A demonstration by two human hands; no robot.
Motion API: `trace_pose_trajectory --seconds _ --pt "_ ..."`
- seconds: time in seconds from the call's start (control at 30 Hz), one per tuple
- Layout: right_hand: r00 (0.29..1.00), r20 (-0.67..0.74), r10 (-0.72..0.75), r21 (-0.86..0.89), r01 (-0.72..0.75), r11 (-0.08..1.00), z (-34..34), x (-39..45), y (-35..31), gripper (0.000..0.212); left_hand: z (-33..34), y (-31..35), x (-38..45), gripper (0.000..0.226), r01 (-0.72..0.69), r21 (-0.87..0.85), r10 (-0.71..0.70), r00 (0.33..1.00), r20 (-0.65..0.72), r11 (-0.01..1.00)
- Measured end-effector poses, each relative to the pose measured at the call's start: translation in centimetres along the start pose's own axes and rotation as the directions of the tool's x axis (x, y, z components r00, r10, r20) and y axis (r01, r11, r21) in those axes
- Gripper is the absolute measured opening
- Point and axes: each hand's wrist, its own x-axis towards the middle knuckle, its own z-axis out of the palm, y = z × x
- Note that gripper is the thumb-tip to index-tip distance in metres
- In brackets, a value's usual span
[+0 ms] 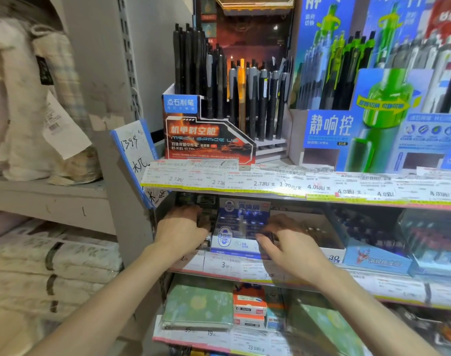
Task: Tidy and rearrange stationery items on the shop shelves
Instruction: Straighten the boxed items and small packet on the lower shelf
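Grey metal shelf (270,194), price-tag strips (257,183) along edge.

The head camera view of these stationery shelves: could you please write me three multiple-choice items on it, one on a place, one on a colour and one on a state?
1. Where does the blue-and-white pen box between the hands sit?
A. top shelf
B. middle shelf
C. floor

2. What colour is the one odd pen among the dark pens in the red display box?
A. orange
B. pink
C. white

3. What are the hands doing?
A. hanging idle
B. both at the blue-and-white pen box
C. lifting a notebook

Answers:
1 B, it stands under the upper price-tag strip.
2 A, its barrel is bright orange.
3 B, the left hand and right hand flank the box with their fingers at its sides.
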Motion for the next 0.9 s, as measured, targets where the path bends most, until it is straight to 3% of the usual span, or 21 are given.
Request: trace_pose_trajectory --seconds 0.13,0.23,0.4,0.6,0.67,0.77,0.9 --pt "1.000 -0.005 0.000 -0.004 0.000 1.000 0.0 0.0 0.0 0.035 -0.2 0.5 1.8 0.026 0.051 0.038 -0.055 0.991 0.121 0.998" --pt "1.000 0.003 0.004 -0.012 -0.004 1.000 0.0 -0.1 0.0 0.035 -0.3 0.8 2.1 0.027 0.054 0.057 -0.061 0.990 0.130 0.997" --pt "1.000 0.009 0.001 -0.008 -0.001 1.000 -0.2 -0.1 -0.1 0.037 -0.1 0.6 1.4 0.021 0.056 0.038 -0.058 0.997 0.044 0.998" --pt "1.000 0.024 -0.009 0.046 0.008 0.999 -0.3 0.0 0.1 0.035 0.2 -0.4 -0.6 0.010 -0.046 -0.182 0.013 0.984 -0.178 0.982" --pt "1.000 0.024 -0.003 0.105 0.001 0.994 -0.5 0.2 0.3 0.031 -0.1 -0.1 -1.4 0.008 -0.117 -0.235 0.068 0.976 -0.206 0.965" --pt "1.000 -0.010 0.010 0.223 -0.008 0.975 -1.1 0.3 0.5 0.031 -0.3 0.7 -2.3 0.024 -0.169 -0.291 0.103 0.968 -0.229 0.942" --pt "0.996 -0.033 0.089 0.445 -0.065 0.893 -2.3 0.2 -0.1 0.028 0.4 2.4 -2.9 0.029 -0.277 -0.302 0.193 0.940 -0.282 0.912"
